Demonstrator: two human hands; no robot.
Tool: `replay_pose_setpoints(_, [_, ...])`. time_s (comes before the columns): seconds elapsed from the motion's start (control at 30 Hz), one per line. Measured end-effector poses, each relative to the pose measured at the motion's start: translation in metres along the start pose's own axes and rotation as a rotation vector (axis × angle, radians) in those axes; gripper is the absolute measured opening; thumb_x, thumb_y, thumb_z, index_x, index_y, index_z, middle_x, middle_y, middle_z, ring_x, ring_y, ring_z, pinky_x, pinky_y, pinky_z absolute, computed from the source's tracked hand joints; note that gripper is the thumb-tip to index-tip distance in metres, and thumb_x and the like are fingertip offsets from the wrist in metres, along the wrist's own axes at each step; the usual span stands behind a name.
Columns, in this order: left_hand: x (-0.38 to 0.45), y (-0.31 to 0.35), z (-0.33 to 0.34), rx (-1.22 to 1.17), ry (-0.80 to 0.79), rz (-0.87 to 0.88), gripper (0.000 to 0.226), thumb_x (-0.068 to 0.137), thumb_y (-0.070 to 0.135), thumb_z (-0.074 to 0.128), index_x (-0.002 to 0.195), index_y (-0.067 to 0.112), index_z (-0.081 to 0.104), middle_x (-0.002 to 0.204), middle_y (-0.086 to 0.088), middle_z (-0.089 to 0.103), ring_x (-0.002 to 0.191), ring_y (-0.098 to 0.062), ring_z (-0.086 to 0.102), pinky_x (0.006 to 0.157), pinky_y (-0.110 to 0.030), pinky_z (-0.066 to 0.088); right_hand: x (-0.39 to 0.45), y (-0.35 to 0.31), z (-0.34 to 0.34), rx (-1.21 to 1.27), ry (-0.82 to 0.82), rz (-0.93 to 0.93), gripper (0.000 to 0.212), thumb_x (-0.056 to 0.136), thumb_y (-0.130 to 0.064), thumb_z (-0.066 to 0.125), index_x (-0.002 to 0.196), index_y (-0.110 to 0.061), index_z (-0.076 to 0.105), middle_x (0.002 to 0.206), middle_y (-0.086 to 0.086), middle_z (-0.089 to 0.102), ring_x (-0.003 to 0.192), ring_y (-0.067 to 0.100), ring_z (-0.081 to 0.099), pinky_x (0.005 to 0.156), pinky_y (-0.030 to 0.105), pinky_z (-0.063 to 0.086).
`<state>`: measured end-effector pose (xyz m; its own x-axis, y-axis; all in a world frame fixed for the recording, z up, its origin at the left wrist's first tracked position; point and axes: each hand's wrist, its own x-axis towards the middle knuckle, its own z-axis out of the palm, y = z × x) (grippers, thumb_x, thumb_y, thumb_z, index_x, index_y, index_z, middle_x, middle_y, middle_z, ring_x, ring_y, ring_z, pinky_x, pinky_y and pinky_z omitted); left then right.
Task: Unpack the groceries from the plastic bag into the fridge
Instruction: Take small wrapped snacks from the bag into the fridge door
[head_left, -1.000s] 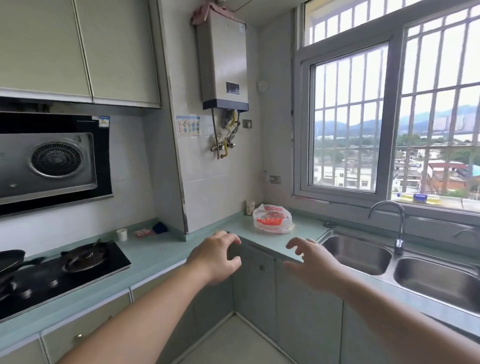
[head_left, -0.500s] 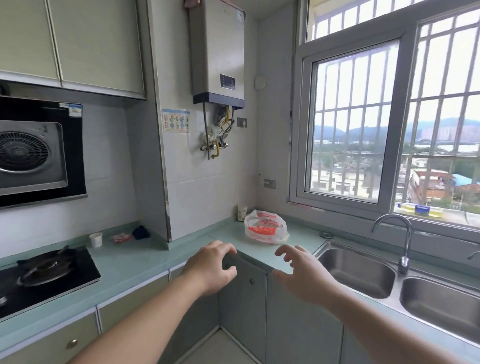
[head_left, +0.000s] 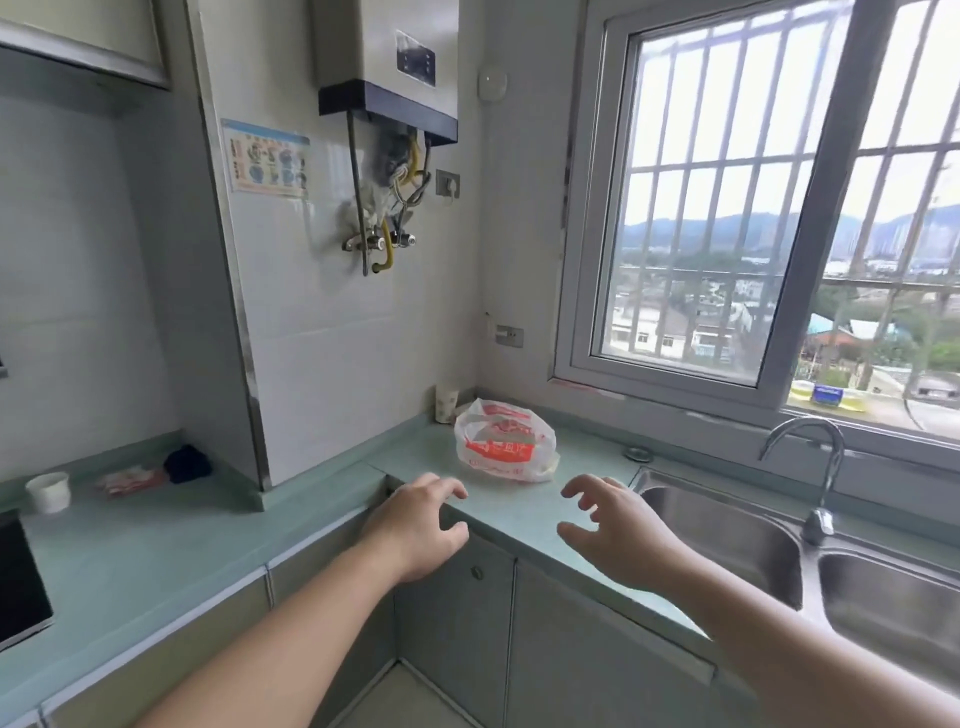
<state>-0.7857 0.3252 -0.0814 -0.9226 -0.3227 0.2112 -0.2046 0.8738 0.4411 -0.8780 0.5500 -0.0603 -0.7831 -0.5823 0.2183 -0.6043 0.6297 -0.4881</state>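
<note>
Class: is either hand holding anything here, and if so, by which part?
Nothing is held. The left hand and right hand hover with loosely curled fingers, short of the plastic bag.

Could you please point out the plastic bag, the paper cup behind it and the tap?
plastic bag (head_left: 503, 440): head view, on its red print.
paper cup (head_left: 445, 403): head view, on its side wall.
tap (head_left: 802, 432): head view, on its curved spout.

Before you: green L-shaped tabletop (head_left: 156, 551). Wall-mounted water heater (head_left: 387, 57) above corner, pipes and valves (head_left: 384, 218) hanging below it. Illustrated sticker (head_left: 266, 158) on tile to its left. Patterned paper cup (head_left: 445, 404) in far corner. At your left: white cup (head_left: 48, 491), red wrapper (head_left: 127, 479), dark cloth (head_left: 187, 463), stove edge (head_left: 21, 582). At your right: double steel sink (head_left: 737, 545), curved faucet (head_left: 818, 467), barred window (head_left: 753, 208).
</note>
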Motion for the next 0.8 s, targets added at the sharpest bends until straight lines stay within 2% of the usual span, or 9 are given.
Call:
replay_pose_setpoints(0.27, [0.106, -0.030, 0.022, 0.006, -0.011, -0.041, 0.035, 0.083, 0.040, 0.056, 0.118, 0.037, 0.054, 0.123, 0.015, 0.051, 0.103, -0.012, 0.055, 0.091, -0.035, 0.049, 0.119, 0.027, 0.030, 0.063, -0.013, -0.020, 0.037, 0.088, -0.035, 0.061, 0.122, -0.025, 0.053, 0.112, -0.006, 0.050, 0.098, 0.012, 0.051, 0.083, 0.021, 0.040])
replay_pose_setpoints(0.4, [0.176, -0.036, 0.030, 0.040, -0.005, -0.069, 0.036, 0.083, 0.040, 0.056, 0.119, 0.037, 0.054, 0.121, 0.016, 0.049, 0.099, -0.011, 0.053, 0.088, -0.034, 0.050, 0.192, 0.052, 0.046, 0.132, -0.031, -0.056, 0.037, 0.088, -0.031, 0.062, 0.123, -0.025, 0.053, 0.113, -0.008, 0.050, 0.097, 0.012, 0.050, 0.079, 0.019, 0.039])
replay_pose_setpoints(0.5, [0.228, -0.036, 0.035, 0.053, -0.011, -0.088, 0.036, 0.084, 0.041, 0.056, 0.119, 0.037, 0.053, 0.125, 0.016, 0.050, 0.101, -0.010, 0.053, 0.089, -0.037, 0.050, 0.249, 0.072, 0.048, 0.164, -0.050, -0.056, 0.033, 0.088, -0.033, 0.061, 0.120, -0.027, 0.055, 0.108, -0.009, 0.051, 0.097, 0.014, 0.054, 0.072, 0.020, 0.044])
replay_pose_setpoints(0.6, [0.275, -0.037, 0.044, 0.039, 0.006, -0.100, 0.035, 0.085, 0.039, 0.057, 0.119, 0.035, 0.054, 0.124, 0.014, 0.050, 0.102, -0.010, 0.053, 0.089, -0.036, 0.050, 0.296, 0.092, 0.051, 0.172, -0.048, -0.032, 0.032, 0.086, -0.038, 0.060, 0.116, -0.027, 0.057, 0.106, -0.010, 0.055, 0.100, 0.017, 0.055, 0.083, 0.029, 0.049])
replay_pose_setpoints(0.8, [0.360, -0.048, 0.070, 0.006, -0.015, -0.088, 0.032, 0.086, 0.039, 0.058, 0.118, 0.034, 0.056, 0.121, 0.012, 0.051, 0.096, -0.011, 0.053, 0.083, -0.032, 0.050, 0.373, 0.126, 0.057, 0.143, -0.073, -0.005, 0.035, 0.087, -0.034, 0.061, 0.120, -0.024, 0.056, 0.107, -0.009, 0.051, 0.091, 0.012, 0.053, 0.074, 0.021, 0.040])
